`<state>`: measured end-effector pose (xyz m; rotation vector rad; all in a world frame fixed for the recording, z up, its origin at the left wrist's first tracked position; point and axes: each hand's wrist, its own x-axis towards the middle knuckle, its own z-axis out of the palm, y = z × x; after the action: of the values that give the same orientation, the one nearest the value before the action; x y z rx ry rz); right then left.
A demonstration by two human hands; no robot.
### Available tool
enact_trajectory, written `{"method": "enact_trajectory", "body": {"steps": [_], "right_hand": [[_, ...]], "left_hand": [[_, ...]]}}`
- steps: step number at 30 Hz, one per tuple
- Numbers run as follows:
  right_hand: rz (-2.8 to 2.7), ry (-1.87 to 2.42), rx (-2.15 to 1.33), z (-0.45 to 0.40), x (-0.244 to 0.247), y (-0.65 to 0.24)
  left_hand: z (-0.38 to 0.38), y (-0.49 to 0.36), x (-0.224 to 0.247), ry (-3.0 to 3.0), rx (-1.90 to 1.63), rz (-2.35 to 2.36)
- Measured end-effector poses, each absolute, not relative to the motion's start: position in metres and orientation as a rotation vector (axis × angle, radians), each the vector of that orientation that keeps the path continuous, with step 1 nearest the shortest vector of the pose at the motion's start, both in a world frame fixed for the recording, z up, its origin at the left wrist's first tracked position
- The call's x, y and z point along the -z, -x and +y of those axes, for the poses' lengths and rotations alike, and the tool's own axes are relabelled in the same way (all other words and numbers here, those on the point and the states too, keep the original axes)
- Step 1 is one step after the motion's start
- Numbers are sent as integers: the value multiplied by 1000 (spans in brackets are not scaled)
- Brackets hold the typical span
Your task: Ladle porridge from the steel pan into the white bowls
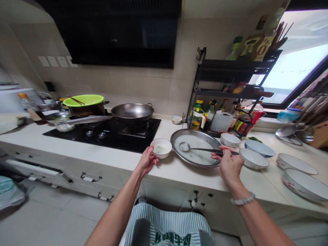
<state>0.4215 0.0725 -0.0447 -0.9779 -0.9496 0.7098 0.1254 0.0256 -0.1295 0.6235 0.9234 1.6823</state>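
1. A small bowl [164,148] of pale, milky liquid is near the front of a white kitchen surface [123,158], just left of a wide metal basin [195,165]. Whether it touches the surface is hard to tell.
2. The left hand [148,159] grips the bowl's left side, thumb and fingers closed on its wall.
3. The right hand [230,166] is closed around the dark handle end of a metal ladle [202,149]. The ladle lies across the basin, its round scoop over the cloudy white liquid, toward the left side. The two hands are well apart.
4. Right of the basin are several white bowls [253,159] and a blue-toned bowl [259,148].
5. Behind the basin stands a black rack [230,93] of bottles and jars, with a small dish [176,119] to its left.
6. On the left, a black stove [112,141] carries a metal wok [132,112] and a dark pot [88,111]; a lime-green basket [89,99] with chopsticks [76,100] sits on the pot.
7. Below, the person wears a striped apron [169,220], and a beaded bracelet [243,199] circles the right wrist.
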Motion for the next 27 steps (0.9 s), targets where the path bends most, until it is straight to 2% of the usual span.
{"method": "enact_trajectory", "body": {"steps": [27], "right_hand": [[-874,957,-785,74,20,-412]], "left_hand": [[27,-125,132,-636,-1671,931]]}}
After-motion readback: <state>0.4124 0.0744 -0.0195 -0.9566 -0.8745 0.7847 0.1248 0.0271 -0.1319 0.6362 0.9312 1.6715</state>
